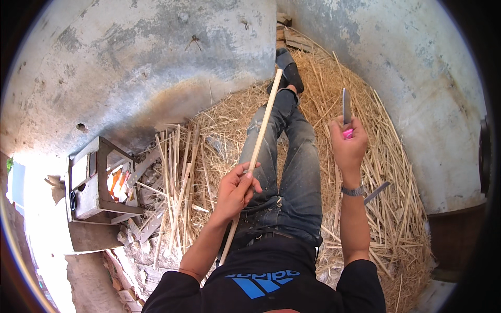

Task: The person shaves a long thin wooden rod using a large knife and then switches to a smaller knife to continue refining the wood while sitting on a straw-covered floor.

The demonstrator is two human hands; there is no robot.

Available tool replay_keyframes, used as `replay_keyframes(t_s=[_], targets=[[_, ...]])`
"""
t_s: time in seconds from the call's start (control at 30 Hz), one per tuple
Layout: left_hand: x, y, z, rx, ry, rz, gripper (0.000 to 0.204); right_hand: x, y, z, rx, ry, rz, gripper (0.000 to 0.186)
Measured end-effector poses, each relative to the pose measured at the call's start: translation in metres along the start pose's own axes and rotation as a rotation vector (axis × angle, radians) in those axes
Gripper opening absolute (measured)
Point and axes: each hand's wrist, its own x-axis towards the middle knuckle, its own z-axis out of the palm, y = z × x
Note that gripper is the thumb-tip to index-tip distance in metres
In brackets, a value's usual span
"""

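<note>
A long, pale wooden strip (265,122), probably split bamboo, runs slantwise over my legs from near my feet to my waist. My left hand (237,190) is closed around it below its middle, thumb on top. Held apart to the right, over the straw, my right hand (348,148) is closed on a knife (344,107). Its narrow grey blade points away from me, and something bright pink shows at the grip. The fingers hide most of the handle.
Loose shavings and strips (386,224) cover the ground around my outstretched legs (284,151). More strips (180,177) are piled at left beside a wooden stool-like frame (99,177). A flat grey piece (377,193) lies by my right wrist. Grey walls (172,52) enclose the far side.
</note>
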Motion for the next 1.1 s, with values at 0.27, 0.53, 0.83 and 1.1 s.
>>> replay_keyframes(t_s=[0.27, 0.53, 0.83, 1.1], targets=[[0.005, -0.005, 0.002, -0.043, -0.097, -0.037, 0.037, -0.025, -0.016, 0.018, 0.011, -0.216, -0.223, 0.031], [0.002, -0.003, 0.008, -0.131, -0.184, -0.014, 0.052, -0.029, -0.012, 0.059, 0.018, -0.280, -0.686, 0.061], [-0.006, -0.023, 0.007, -0.259, -0.164, -0.108, 0.054, -0.080, 0.013, 0.046, 0.013, -0.628, -0.742, 0.064], [-0.002, -0.011, 0.012, -0.217, -0.182, -0.064, 0.057, -0.039, -0.014, 0.057, 0.051, -0.439, -0.649, 0.047]])
